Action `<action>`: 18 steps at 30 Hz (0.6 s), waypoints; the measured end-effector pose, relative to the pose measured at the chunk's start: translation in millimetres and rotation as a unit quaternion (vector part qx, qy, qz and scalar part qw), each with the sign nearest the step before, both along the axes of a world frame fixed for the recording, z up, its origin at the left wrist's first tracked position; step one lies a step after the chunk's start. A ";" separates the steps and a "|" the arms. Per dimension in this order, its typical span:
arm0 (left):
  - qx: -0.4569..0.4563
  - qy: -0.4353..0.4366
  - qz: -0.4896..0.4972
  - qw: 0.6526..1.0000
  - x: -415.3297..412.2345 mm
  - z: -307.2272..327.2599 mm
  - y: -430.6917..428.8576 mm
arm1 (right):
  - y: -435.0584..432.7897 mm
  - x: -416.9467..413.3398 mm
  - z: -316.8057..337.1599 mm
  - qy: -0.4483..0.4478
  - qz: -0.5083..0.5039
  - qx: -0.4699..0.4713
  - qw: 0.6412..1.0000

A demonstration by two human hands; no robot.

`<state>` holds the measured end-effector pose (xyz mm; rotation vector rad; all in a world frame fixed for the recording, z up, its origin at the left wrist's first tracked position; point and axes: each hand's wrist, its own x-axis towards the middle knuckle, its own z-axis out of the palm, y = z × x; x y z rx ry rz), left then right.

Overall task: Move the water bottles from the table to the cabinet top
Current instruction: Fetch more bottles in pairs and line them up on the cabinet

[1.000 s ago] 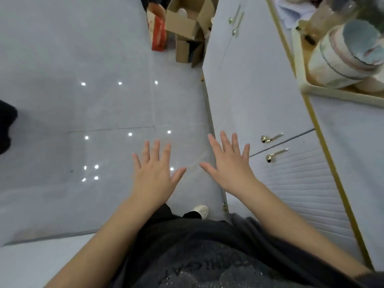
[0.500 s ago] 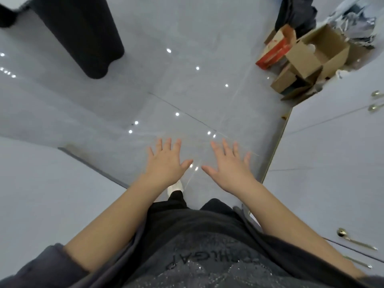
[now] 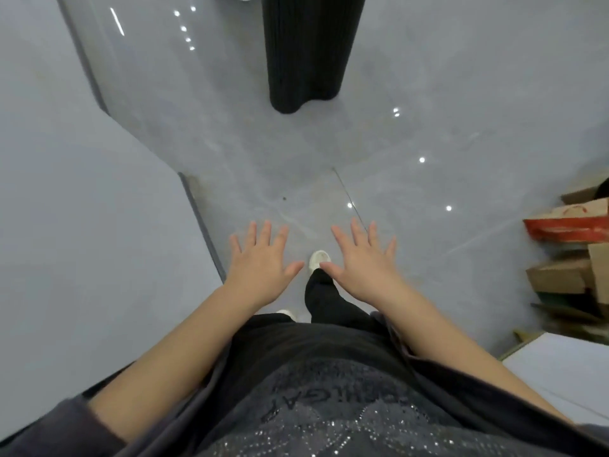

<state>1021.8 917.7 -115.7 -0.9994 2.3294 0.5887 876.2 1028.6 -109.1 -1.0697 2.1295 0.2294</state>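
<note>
Left hand (image 3: 260,262) and right hand (image 3: 362,262) empty, splayed.

Soft, even indoor light with a cool grey cast. The glossy floor (image 3: 428,143) carries small white pinpoint reflections of ceiling lights, plus a short streak of glare at top left. Shadows are faint. Wide-angle distortion bends the wall (image 3: 82,225) edge and stretches the corners. The sleeve (image 3: 59,430) is blurred.
</note>
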 end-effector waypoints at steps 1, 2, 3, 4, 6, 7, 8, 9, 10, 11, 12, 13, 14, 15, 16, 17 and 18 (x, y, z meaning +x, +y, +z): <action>0.001 -0.003 0.020 1.000 -9.1 1.1 -4.8 | -11.6 -15.3 0.7 0.005 0.024 0.000 1.000; 0.004 -0.006 0.035 0.999 -18.9 2.8 -9.1 | -22.8 -29.8 2.1 0.011 0.044 0.001 0.999; 0.006 -0.007 0.046 0.999 -28.9 4.0 -12.6 | -33.5 -43.6 3.4 0.017 0.063 0.001 0.998; 0.006 -0.005 0.056 0.998 -38.9 4.4 -16.1 | -44.0 -56.6 4.2 0.023 0.083 0.000 0.996; -0.004 0.009 0.081 0.997 -57.0 5.5 -23.8 | -65.8 -78.6 3.7 0.035 0.116 -0.005 0.993; -0.007 0.017 0.097 0.995 -65.8 6.4 -28.6 | -76.8 -87.7 3.5 0.037 0.128 -0.007 0.991; -0.009 0.023 0.112 0.993 -73.0 7.7 -33.4 | -87.7 -95.0 3.6 0.038 0.141 -0.007 0.989; -0.010 0.026 0.126 0.992 -78.8 8.6 -38.5 | -98.1 -100.3 4.2 0.038 0.155 -0.009 0.987; -0.011 0.027 0.137 0.990 -83.4 9.4 -44.1 | -108.8 -104.1 4.5 0.037 0.168 -0.011 0.985; -0.012 0.026 0.147 0.989 -87.0 10.1 -50.3 | -119.5 -106.9 4.6 0.036 0.180 -0.015 0.983; -0.013 0.026 0.156 0.987 -89.8 10.5 -57.7 | -130.8 -109.0 4.1 0.035 0.191 -0.018 0.981; -0.014 0.026 0.165 0.986 -92.1 10.0 -66.4 | -142.7 -110.6 3.3 0.034 0.201 -0.019 0.979; -0.015 0.027 0.172 0.985 -94.0 9.1 -75.8 | -154.0 -112.1 2.2 0.033 0.208 -0.020 0.977; -0.016 0.028 0.180 0.983 -95.8 7.7 -86.6 | -165.8 -113.7 0.9 0.032 0.212 -0.020 0.977; -0.017 0.029 0.189 0.981 -97.4 5.5 -98.4 | -178.2 -115.7 -0.7 0.030 0.214 -0.019 0.976; -0.017 0.031 0.196 0.980 -99.4 3.0 -111.5 | -190.9 -117.8 -2.4 0.029 0.217 -0.017 0.976; -0.015 0.031 0.200 0.979 -101.4 0.2 -125.6 | -204.0 -119.8 -3.8 0.029 0.219 -0.013 0.975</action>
